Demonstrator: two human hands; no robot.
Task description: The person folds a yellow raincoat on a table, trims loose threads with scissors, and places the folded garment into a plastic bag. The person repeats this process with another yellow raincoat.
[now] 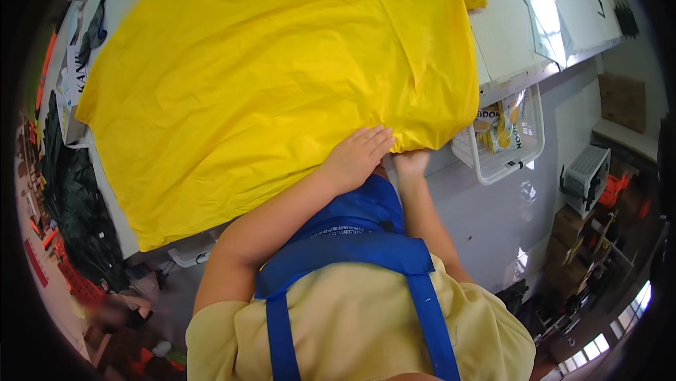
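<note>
A large yellow cloth (282, 78) is spread over a white worktable (514, 36) and hangs over its near edge. My left hand (358, 155) lies flat on the cloth's near edge, fingers together and stretched out. My right hand (410, 163) is closed around the cloth's edge just under the table rim, right beside the left hand. Both forearms come up from my blue apron and pale yellow shirt.
A white wire basket (503, 141) with yellow packets hangs under the table's right side. Dark green fabric (70, 205) is piled at the left. Cardboard boxes (570, 240) and a white crate (586, 177) stand on the floor at the right. Clear sheets lie on the table's far right.
</note>
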